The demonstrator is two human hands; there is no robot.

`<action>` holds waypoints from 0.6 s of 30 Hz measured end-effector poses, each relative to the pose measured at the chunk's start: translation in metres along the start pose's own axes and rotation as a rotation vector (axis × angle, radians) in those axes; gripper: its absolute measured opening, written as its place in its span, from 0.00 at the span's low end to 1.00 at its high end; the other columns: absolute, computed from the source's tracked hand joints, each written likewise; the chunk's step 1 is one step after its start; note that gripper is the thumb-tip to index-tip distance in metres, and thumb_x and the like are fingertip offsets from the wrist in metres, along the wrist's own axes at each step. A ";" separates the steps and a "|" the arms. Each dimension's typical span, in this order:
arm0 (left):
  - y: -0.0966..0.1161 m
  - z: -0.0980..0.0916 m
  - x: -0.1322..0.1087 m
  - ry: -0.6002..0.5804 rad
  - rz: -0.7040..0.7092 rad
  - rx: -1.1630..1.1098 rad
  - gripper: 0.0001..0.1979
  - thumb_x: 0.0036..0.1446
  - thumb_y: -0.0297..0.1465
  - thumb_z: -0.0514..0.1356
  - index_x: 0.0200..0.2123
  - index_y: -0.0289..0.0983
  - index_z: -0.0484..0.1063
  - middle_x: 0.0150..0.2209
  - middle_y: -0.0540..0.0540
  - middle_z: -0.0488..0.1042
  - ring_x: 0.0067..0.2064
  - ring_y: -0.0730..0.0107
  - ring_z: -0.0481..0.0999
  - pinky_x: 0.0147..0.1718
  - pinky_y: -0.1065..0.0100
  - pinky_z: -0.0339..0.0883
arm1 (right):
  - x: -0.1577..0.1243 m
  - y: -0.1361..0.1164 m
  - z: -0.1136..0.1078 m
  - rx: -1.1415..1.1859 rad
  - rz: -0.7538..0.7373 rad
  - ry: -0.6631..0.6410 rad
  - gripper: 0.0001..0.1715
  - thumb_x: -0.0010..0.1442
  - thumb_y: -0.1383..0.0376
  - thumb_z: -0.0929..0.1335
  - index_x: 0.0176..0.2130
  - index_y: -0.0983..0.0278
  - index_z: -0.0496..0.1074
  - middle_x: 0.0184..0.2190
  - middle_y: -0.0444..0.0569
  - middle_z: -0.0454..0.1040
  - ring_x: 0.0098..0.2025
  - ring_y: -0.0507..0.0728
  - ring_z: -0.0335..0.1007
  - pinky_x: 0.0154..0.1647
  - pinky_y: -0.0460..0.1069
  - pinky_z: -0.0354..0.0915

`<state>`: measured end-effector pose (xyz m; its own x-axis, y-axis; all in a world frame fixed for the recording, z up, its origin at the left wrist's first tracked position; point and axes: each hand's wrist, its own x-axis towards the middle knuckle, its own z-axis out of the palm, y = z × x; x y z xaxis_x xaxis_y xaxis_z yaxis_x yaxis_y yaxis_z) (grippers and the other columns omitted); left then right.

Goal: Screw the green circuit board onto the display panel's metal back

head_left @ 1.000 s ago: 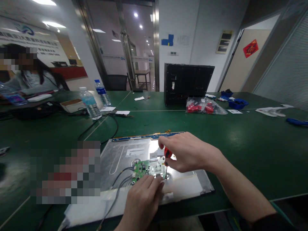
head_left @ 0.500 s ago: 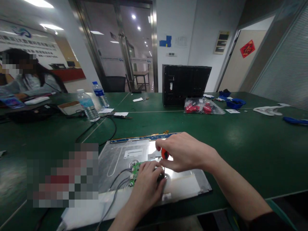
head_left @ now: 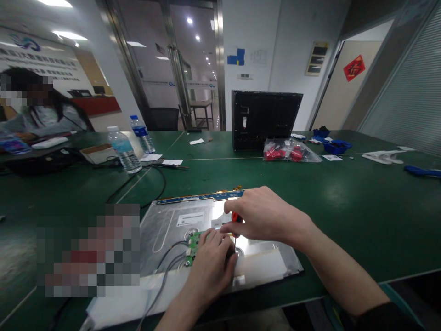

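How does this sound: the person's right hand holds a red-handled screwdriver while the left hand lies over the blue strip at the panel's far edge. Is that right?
Not quite: in the head view, the left hand lies over the green circuit board, not the blue strip. The right hand does hold a red-handled screwdriver.

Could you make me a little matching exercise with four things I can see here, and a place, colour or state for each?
Things:
1. Right hand
2. Left hand
3. Circuit board
4. Clear bag

Descriptions:
A. Green, partly hidden beneath a hand, on the metal panel
B. Has red items inside, in front of the black casing
C. Holds a red-handled screwdriver
D. Rests its fingers over something green

Right pairs: 1-C, 2-D, 3-A, 4-B
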<state>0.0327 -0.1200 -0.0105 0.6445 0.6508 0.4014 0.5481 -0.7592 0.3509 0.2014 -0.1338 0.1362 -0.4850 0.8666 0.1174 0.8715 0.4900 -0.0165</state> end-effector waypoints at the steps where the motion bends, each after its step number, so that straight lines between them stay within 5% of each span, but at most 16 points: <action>1: 0.001 -0.001 0.000 -0.002 -0.001 0.001 0.03 0.53 0.26 0.55 0.29 0.39 0.67 0.33 0.46 0.71 0.40 0.58 0.69 0.51 0.49 0.57 | 0.000 0.000 0.000 0.002 -0.003 -0.008 0.16 0.63 0.54 0.64 0.35 0.63 0.73 0.27 0.48 0.77 0.28 0.54 0.71 0.24 0.48 0.45; 6: 0.002 -0.003 0.001 0.004 -0.009 0.023 0.04 0.51 0.26 0.56 0.31 0.38 0.68 0.36 0.45 0.72 0.42 0.57 0.69 0.52 0.49 0.56 | -0.001 -0.001 -0.002 0.055 -0.075 -0.019 0.15 0.57 0.63 0.67 0.45 0.63 0.70 0.32 0.48 0.79 0.29 0.55 0.72 0.24 0.47 0.47; 11: 0.003 -0.003 0.000 -0.008 0.001 0.029 0.04 0.50 0.24 0.55 0.29 0.39 0.67 0.35 0.45 0.72 0.43 0.57 0.70 0.54 0.47 0.54 | 0.000 -0.001 -0.001 0.015 -0.027 -0.018 0.16 0.63 0.53 0.65 0.37 0.62 0.74 0.27 0.47 0.77 0.28 0.54 0.70 0.25 0.47 0.47; 18: 0.004 -0.006 0.002 0.004 0.013 0.033 0.06 0.49 0.25 0.55 0.31 0.39 0.68 0.36 0.46 0.73 0.42 0.58 0.71 0.53 0.48 0.56 | -0.001 -0.002 -0.001 0.042 -0.075 -0.022 0.08 0.59 0.62 0.66 0.39 0.62 0.72 0.31 0.46 0.78 0.28 0.53 0.71 0.23 0.48 0.46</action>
<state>0.0335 -0.1216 -0.0034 0.6497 0.6407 0.4092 0.5567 -0.7675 0.3179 0.2004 -0.1362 0.1373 -0.5507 0.8289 0.0977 0.8291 0.5568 -0.0502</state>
